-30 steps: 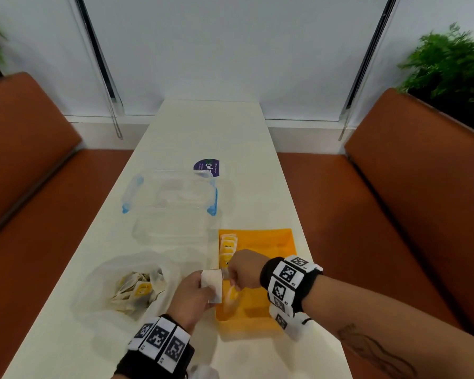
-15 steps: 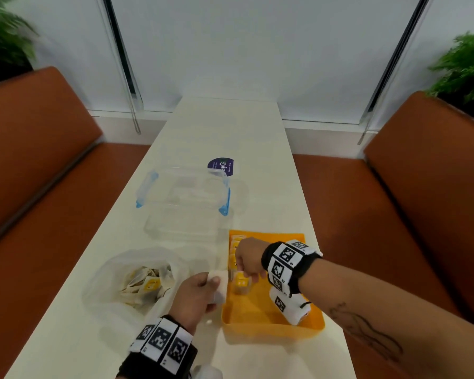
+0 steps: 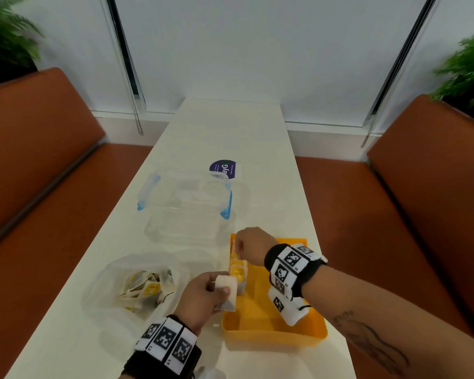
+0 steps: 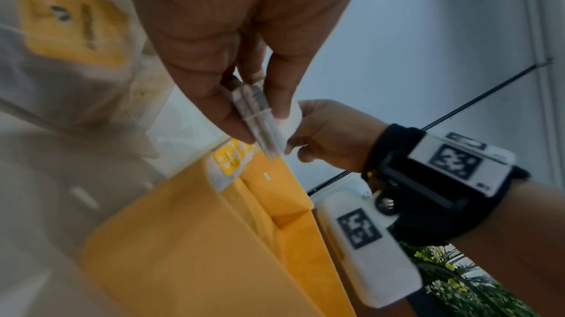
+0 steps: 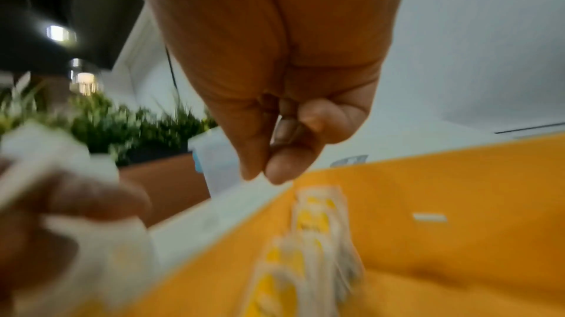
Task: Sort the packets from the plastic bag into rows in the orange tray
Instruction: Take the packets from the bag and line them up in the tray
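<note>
The orange tray (image 3: 274, 328) sits at the table's near right. A row of yellow-and-white packets (image 3: 238, 272) stands along its left wall, blurred in the right wrist view (image 5: 312, 237). My left hand (image 3: 216, 291) hovers at the tray's left rim and pinches a small stack of white packets (image 4: 260, 124) between thumb and fingers. My right hand (image 3: 245, 244) is over the far end of the row. Its thumb and forefinger (image 5: 263, 173) are pressed together and I see nothing between them. The clear plastic bag (image 3: 145, 288), with several packets inside, lies left of the tray.
A clear food box with blue clips (image 3: 186, 198) stands beyond the bag and tray, with a purple sticker (image 3: 222, 168) behind it. Brown benches (image 3: 422, 214) flank the narrow white table (image 3: 225, 127). Plants stand at both back corners.
My right hand took a packet from the stack in my left hand, carried it into the tray and moved toward the far end of the row. My left hand stayed put with the stack.
</note>
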The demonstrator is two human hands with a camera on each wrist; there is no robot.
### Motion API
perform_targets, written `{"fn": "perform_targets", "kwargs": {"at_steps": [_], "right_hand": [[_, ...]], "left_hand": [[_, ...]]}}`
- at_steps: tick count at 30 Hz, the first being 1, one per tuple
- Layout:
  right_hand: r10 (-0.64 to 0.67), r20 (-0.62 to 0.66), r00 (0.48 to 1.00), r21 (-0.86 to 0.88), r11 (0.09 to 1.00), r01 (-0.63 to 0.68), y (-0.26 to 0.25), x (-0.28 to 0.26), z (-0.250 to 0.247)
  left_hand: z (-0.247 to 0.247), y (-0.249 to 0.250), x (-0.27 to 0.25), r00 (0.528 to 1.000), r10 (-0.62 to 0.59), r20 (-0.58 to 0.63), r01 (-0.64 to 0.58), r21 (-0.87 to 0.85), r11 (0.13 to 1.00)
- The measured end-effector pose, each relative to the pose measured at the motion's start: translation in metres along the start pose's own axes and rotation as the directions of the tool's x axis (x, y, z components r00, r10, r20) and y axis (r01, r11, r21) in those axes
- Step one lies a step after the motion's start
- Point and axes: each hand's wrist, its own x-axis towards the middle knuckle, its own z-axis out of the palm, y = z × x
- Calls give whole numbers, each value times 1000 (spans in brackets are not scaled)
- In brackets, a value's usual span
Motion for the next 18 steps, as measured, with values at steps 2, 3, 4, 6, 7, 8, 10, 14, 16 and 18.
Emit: {"fn": "perform_targets", "kwargs": {"at_steps": [2,3,4,6,7,8,10,14,16,18], "right_hand": [[-94,-21,995,170,981,96,1,-10,-14],[-159,11,987,247,957,151,0,-17,-22],[-219,50,975,305,932,194,-1,-24,-27],[-295,91,951,343,906,248,-2,-36,-31],[-315,96,944,339,902,266,-1,-39,-30],[-326,91,941,332,901,280,-1,-42,-28],[-320,61,945,353,893,280,2,-46,-24],[-256,-2,967,398,887,235,8,-53,-25],[-217,19,976,362,911,196,10,-54,-27],[-165,82,983,240,960,141,9,-52,-27]], "left_hand": [[1,5,-1,1000,2,22,-2,-43,999],[2,8,-1,999,5,35,-2,-58,998],[4,10,-2,999,5,50,-2,-74,997],[8,15,-3,996,9,87,2,-120,993],[10,18,-3,994,9,105,8,-155,988],[12,20,-4,992,7,124,17,-195,981],[15,25,-5,987,-7,163,51,-267,962],[15,26,-7,987,-22,159,60,-240,969],[13,24,-8,996,-6,88,20,-163,986],[11,21,-8,1000,7,16,-5,-124,992]]}}
